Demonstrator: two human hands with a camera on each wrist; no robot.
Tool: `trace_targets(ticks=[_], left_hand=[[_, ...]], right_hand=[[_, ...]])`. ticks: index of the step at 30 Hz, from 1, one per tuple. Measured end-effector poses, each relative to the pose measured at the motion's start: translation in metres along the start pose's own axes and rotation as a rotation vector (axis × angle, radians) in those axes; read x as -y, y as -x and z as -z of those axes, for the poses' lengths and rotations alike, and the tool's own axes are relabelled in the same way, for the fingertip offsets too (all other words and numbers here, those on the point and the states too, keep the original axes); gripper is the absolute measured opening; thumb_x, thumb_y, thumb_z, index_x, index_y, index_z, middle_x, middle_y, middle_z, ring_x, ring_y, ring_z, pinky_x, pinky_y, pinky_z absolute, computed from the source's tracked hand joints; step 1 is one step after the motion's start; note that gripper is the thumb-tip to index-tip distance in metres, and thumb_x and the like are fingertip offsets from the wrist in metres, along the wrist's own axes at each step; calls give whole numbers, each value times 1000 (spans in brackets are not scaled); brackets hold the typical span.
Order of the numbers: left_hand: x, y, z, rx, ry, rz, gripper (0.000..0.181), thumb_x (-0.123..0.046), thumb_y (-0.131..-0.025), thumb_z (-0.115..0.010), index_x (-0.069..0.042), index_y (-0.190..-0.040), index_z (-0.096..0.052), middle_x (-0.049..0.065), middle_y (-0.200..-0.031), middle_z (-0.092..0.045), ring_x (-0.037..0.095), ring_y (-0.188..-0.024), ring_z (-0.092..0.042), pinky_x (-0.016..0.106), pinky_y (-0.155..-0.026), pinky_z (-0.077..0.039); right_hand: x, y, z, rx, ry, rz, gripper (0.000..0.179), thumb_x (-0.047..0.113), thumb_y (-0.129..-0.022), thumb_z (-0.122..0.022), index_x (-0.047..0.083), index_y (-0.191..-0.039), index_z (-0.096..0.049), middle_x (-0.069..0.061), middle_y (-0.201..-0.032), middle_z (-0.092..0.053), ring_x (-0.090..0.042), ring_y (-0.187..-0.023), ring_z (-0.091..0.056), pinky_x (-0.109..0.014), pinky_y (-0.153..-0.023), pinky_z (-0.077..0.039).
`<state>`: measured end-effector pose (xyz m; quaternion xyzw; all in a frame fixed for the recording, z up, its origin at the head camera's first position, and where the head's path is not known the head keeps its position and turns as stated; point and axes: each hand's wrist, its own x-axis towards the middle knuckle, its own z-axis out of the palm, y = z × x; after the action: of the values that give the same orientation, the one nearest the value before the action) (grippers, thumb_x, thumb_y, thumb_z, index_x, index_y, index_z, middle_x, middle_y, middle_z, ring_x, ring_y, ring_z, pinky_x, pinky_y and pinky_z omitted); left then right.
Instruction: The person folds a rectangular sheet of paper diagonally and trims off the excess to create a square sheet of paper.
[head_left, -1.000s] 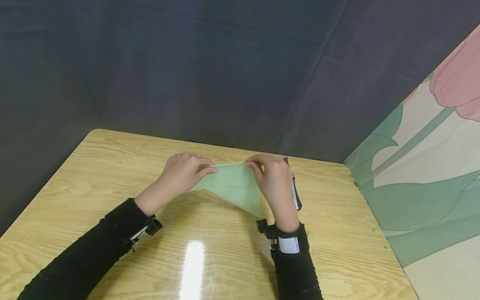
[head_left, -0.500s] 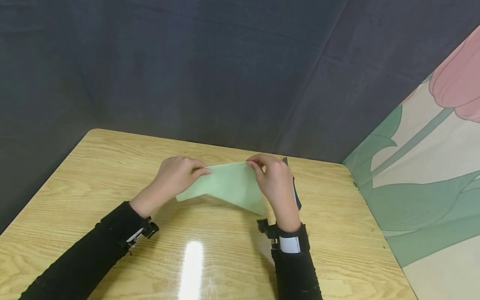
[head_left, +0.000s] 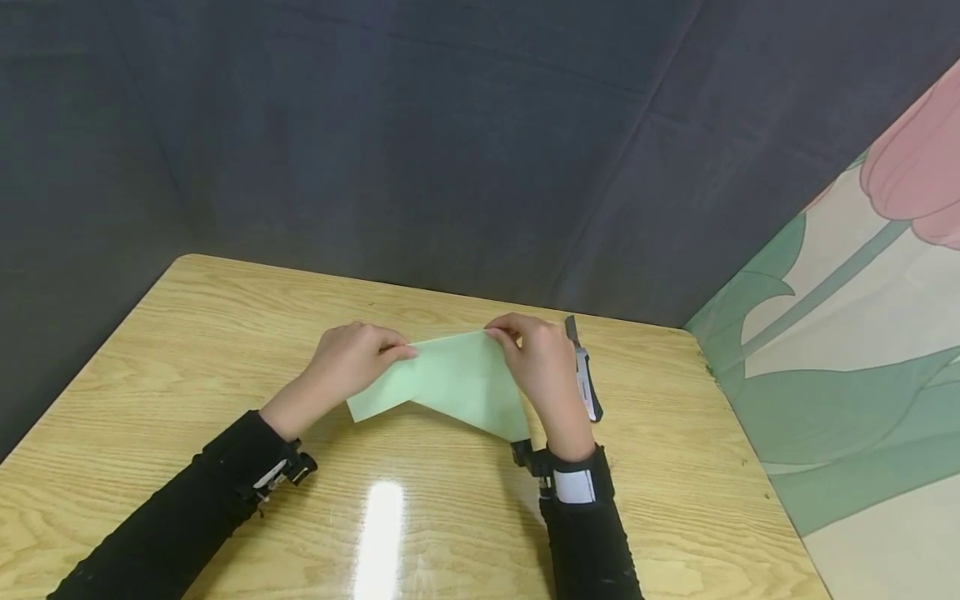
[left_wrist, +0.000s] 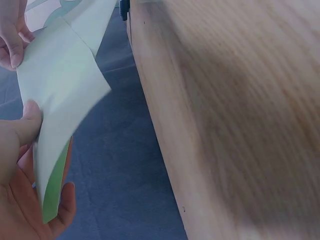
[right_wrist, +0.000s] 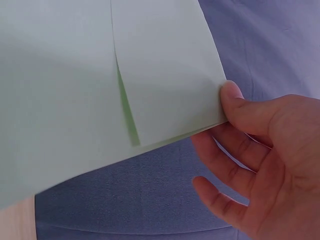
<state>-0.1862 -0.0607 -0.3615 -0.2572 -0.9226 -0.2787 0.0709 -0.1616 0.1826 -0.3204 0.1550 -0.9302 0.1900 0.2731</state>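
Note:
A folded sheet of pale green paper [head_left: 457, 379] is held up over the table between both hands. My left hand [head_left: 352, 357] pinches its left part along the upper edge; in the left wrist view the thumb lies on the front of the paper [left_wrist: 65, 80] and the fingers are behind it. My right hand [head_left: 542, 358] pinches the upper right corner between thumb and fingers. Up close in the right wrist view, a folded flap of the paper [right_wrist: 165, 75] stands slightly apart, with darker green showing in the gap.
A utility knife [head_left: 587, 383] with a grey and black body lies on the wooden table [head_left: 675, 467], just right of my right hand. A dark curtain [head_left: 420, 150] hangs behind the table. Fabric with a tulip pattern [head_left: 847, 400] borders the right side.
My left hand has shifted slightly left and down along the paper, and more of the paper's left end now shows. The right hand keeps its pinch, and the paper has tilted.

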Motion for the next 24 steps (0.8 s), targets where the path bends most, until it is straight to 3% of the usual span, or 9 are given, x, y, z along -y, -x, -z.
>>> trace_targets(ticks=[5,9,19,24], left_hand=[[1,1,-1,-3,16,0,15,-45,-80,-53,-36,-79,-64,-19,-61,-54,9,-42,-36,26,-41,-24],[6,2,-2,-5,10,14,16,-43,-81,-54,-34,-88,-65,-19,-70,-58,4,-50,-45,25,-44,-32],[24,4,-9,59,14,71,14,-36,-81,-57,-32,-92,-65,-16,-79,-60,4,-66,-53,26,-51,-40],[32,2,-11,62,8,77,15,-34,-81,-58,-29,-93,-66,-15,-81,-61,6,-68,-55,27,-53,-40]], right_hand=[[-2,0,-1,0,14,-1,14,31,-78,-62,19,-82,-69,9,-70,-61,-5,-46,-40,-24,-40,-31],[-6,1,-1,22,38,-20,13,30,-79,-62,19,-82,-68,8,-71,-61,-5,-48,-43,-24,-41,-33],[-19,3,-9,268,52,-153,10,29,-79,-62,21,-81,-67,10,-69,-60,-6,-51,-47,-24,-44,-37],[-22,5,-16,363,51,-168,10,29,-79,-62,20,-80,-68,10,-69,-59,-7,-55,-49,-24,-47,-38]])
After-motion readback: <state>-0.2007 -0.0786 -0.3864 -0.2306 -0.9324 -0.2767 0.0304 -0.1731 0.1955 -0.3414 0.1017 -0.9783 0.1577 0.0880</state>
